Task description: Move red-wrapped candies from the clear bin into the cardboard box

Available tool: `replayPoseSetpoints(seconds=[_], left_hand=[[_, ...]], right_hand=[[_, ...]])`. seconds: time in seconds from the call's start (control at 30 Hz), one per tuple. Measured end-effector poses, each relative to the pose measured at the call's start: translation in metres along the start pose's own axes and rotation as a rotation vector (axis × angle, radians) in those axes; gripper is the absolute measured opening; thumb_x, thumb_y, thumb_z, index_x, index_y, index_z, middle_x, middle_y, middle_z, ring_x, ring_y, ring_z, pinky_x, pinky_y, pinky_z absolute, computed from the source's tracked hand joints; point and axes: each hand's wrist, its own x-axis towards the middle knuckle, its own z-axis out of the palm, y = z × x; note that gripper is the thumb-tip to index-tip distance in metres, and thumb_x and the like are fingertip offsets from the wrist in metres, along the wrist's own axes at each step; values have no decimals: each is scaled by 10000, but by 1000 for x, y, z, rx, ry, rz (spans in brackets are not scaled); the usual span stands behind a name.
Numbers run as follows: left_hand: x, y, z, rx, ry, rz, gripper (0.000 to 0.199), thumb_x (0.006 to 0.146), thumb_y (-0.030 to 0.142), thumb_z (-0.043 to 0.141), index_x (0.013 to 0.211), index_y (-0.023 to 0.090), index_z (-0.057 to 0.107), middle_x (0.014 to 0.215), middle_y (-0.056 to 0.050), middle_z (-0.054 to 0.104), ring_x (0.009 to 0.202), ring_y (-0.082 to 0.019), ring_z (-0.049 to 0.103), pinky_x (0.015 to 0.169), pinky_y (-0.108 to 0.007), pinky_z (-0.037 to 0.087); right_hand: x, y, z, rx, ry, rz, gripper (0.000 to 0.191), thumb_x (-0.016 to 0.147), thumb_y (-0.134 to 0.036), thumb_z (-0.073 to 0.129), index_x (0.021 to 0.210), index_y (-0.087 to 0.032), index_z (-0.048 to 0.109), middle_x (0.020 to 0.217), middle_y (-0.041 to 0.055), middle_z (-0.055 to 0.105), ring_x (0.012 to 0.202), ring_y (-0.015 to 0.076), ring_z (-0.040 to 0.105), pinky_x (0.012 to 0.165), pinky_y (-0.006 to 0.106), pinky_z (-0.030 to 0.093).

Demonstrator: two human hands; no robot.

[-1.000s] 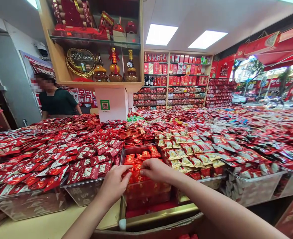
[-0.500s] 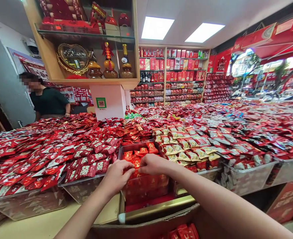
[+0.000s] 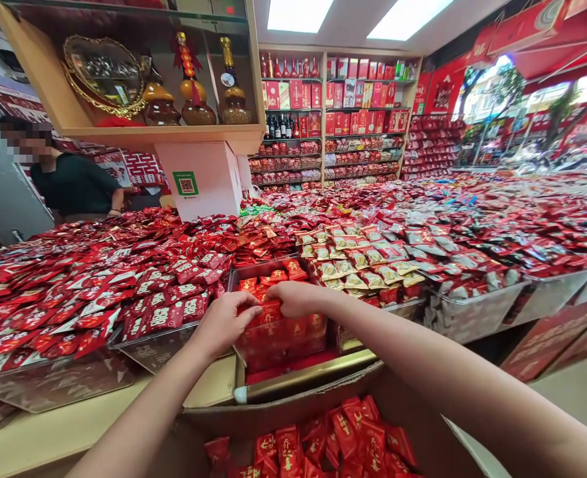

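Note:
My left hand [image 3: 230, 320] reaches over the front of a clear plastic bin [image 3: 281, 348], thumb and forefinger pinched at one side of a small red packet [image 3: 269, 312] with gold lettering. At the packet's other side is my right hand [image 3: 298, 299], its fingers curled in and partly hidden. More of these red packets [image 3: 293, 269] fill the bin behind my hands. Below my forearms, an open cardboard box [image 3: 224, 417] holds many loose red packets [image 3: 344, 431] of the same look.
Bins of dark red packets [image 3: 154, 315] stand to the left, cream-and-red packets [image 3: 356, 255] to the right. A pillar with a QR code [image 3: 186, 184] supports a display cabinet [image 3: 164, 136]. Another person [image 3: 77, 182] stands behind at left. Stocked shelves [image 3: 323, 119] line the back.
The view has tilted down, showing more of the cardboard box and its packets. My hands have moved slightly apart, so the red packet between them shows more.

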Motion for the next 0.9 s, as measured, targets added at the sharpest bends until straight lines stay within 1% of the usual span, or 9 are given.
replayPoseSetpoints(seconds=[0.1, 0.23, 0.37, 0.53, 0.63, 0.73, 0.8, 0.83, 0.9], left_hand=[[3, -1, -1, -11, -27, 11, 215, 753, 315, 466, 799, 186, 632, 807, -35, 675, 765, -195, 590, 678, -272, 429], [7, -3, -2, -33, -83, 22, 209, 747, 290, 471, 776, 184, 649, 767, -28, 692, 708, -192, 608, 643, -265, 444], [6, -5, -1, -60, -96, 18, 259, 751, 295, 474, 905, 164, 637, 907, -60, 693, 810, -199, 618, 718, -272, 453], [5, -5, 0, -76, -74, 7, 298, 733, 325, 507, 936, 148, 632, 943, -63, 691, 847, -204, 622, 756, -276, 460], [2, 0, -5, -67, 6, -7, 296, 721, 334, 527, 942, 162, 623, 949, -48, 683, 849, -202, 615, 770, -282, 457], [-11, 8, -10, -43, 161, -38, 289, 744, 342, 506, 959, 170, 596, 972, -56, 652, 889, -208, 580, 809, -303, 428], [-26, 13, -10, -36, 269, -51, 258, 763, 322, 488, 955, 179, 583, 983, -56, 629, 931, -209, 550, 843, -308, 401], [-34, 16, -7, -41, 324, -44, 228, 767, 301, 487, 941, 187, 581, 979, -49, 622, 937, -204, 543, 857, -305, 390], [-50, 20, 3, -77, 427, 17, 164, 766, 241, 504, 906, 203, 581, 942, -33, 610, 881, -182, 556, 836, -287, 402]], right_hand=[[0, 2, -1, 4, 5, -37, 397, 623, -95, 446, 995, -162, 567, 895, 77, 635, 785, 201, 574, 590, 233, 407], [2, 2, 0, 4, 36, -33, 471, 629, -138, 472, 1099, -144, 497, 986, 110, 605, 841, 214, 567, 608, 239, 416], [1, 0, 1, 2, 46, -44, 488, 627, -80, 464, 1109, -150, 486, 1023, 111, 594, 899, 214, 557, 652, 247, 420], [-1, -4, 0, -10, 79, -35, 536, 624, -34, 463, 1152, -125, 438, 1101, 127, 557, 954, 213, 541, 679, 245, 424], [-4, -3, -3, -27, 125, -42, 522, 647, -42, 454, 1160, -139, 432, 1105, 104, 559, 941, 189, 547, 682, 224, 420], [-14, 3, -10, -75, 189, -25, 476, 680, -43, 411, 1143, -139, 458, 1051, 92, 588, 910, 184, 553, 710, 235, 410], [-23, 9, -15, -118, 194, -3, 401, 688, -57, 401, 1059, -126, 536, 999, 102, 610, 899, 206, 552, 733, 263, 404], [-27, 12, -17, -140, 179, 3, 348, 691, -76, 407, 988, -124, 582, 958, 106, 624, 889, 221, 552, 740, 281, 401], [-34, 17, -17, -180, 131, 0, 267, 699, -129, 426, 866, -132, 634, 858, 109, 644, 870, 248, 547, 744, 316, 397]])
